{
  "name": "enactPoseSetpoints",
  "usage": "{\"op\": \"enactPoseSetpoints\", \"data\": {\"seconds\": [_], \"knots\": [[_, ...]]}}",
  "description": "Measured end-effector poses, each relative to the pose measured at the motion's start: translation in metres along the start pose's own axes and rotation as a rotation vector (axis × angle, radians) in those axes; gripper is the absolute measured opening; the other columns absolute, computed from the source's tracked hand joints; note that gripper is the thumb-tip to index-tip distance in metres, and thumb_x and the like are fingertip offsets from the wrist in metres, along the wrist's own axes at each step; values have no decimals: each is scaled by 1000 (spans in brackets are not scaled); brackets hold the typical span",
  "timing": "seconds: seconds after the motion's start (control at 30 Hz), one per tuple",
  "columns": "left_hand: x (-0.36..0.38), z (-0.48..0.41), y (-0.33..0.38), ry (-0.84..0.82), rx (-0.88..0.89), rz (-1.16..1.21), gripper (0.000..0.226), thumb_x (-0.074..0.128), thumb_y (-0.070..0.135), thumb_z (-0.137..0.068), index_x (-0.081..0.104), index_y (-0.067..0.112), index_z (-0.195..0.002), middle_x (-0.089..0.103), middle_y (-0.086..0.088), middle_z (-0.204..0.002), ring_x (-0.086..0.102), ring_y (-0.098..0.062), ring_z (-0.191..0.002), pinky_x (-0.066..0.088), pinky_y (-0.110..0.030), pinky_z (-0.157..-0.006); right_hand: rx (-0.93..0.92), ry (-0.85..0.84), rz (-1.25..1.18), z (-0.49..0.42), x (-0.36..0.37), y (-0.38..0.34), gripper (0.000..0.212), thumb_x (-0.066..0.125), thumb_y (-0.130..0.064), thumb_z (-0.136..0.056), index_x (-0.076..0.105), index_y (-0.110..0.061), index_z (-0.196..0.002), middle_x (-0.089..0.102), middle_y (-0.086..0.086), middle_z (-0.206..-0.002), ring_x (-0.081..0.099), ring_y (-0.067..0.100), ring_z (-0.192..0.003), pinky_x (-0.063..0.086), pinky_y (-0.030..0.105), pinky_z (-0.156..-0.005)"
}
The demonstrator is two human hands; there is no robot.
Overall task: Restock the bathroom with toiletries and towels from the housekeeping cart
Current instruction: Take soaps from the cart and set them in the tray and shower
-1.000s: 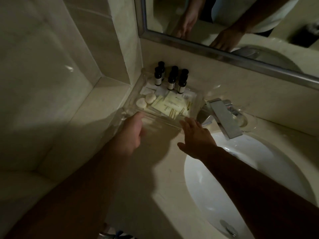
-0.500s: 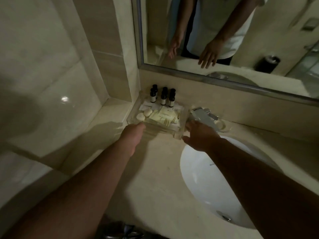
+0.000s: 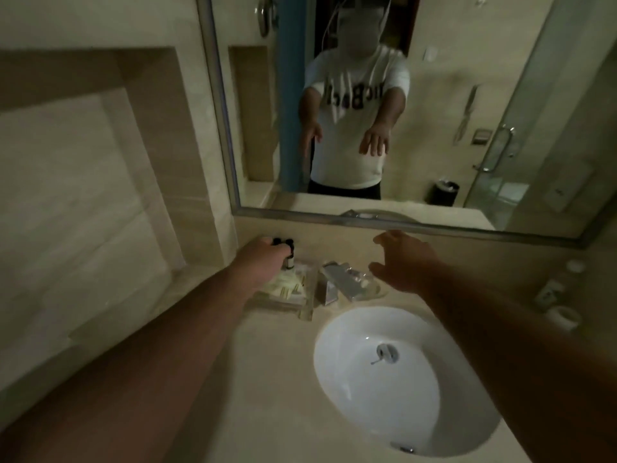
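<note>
**While the tray sits stocked, both hands hang empty above it**

Because guests reach for toiletries at the basin, the clear tray (image 3: 305, 310) stands on the counter (image 3: 267, 379) by the wall, just left of the faucet (image 3: 337, 279). Dark-capped bottles (image 3: 289, 244) stand upright at its back, with flat sachets (image 3: 287, 289) in front. The left hand (image 3: 263, 259) hovers over the bottles with fingers drooping loosely, and the mirror (image 3: 517, 78) suggests it holds nothing. The right hand (image 3: 404, 265) is spread wide and empty, right of the faucet.
</note>
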State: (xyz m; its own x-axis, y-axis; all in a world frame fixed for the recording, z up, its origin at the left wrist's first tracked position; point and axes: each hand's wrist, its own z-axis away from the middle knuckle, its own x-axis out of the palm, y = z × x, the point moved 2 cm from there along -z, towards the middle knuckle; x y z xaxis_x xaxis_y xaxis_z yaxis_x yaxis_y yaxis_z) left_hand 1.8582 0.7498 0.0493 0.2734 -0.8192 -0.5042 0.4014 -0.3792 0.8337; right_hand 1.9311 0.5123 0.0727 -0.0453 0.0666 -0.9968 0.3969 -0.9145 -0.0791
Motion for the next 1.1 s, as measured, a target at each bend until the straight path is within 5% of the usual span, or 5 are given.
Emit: {"op": "enactPoseSetpoints", "data": {"seconds": [0.1, 0.2, 0.37, 0.6, 1.1], "knots": [[2, 9, 54, 20, 147, -97, 53, 54, 33, -94, 49, 14, -143, 59, -2, -115, 56, -16, -90, 45, -27, -67, 34, 79, 10, 12, -43, 26, 58, 61, -47, -90, 48, -22, -141, 49, 5, -144, 52, 26, -126, 46, 41, -103], [16, 23, 98, 37, 269, -176, 60, 50, 40, -95, 37, 25, -151, 48, -3, -146, 52, -17, -113, 41, -27, -82, 75, 133, 1, 33, -78, 59, 58, 60, -44, -91, 45, -24, -143, 46, 3, -146, 52, 26, -126, 46, 41, -102], [62, 51, 140, -9, 368, -300, 66, 53, 39, -95, 30, 27, -155, 39, -5, -156, 46, -24, -133, 37, -27, -96, 161, 216, 6, 81, -101, 121, 59, 58, -45, -92, 42, -25, -146, 43, 4, -152, 50, 26, -130, 45, 41, -102], [149, 88, 180, -172, 529, -404, 78, 50, 52, -78, 37, 31, -152, 45, -5, -151, 40, -29, -136, 36, -46, -113, 401, 315, 21, 170, -105, 201, 60, 34, -65, -96, 48, -27, -139, 48, 5, -143, 51, 28, -127, 46, 42, -100], [348, 200, 253, -721, 1049, -409, 62, 58, 41, -92, 42, 24, -149, 51, -7, -144, 38, -29, -134, 31, -30, -111, 1083, 381, 146, 387, -108, 271, 57, 37, -59, -99, 49, -25, -142, 50, 7, -144, 48, 28, -129, 41, 35, -102]]}}
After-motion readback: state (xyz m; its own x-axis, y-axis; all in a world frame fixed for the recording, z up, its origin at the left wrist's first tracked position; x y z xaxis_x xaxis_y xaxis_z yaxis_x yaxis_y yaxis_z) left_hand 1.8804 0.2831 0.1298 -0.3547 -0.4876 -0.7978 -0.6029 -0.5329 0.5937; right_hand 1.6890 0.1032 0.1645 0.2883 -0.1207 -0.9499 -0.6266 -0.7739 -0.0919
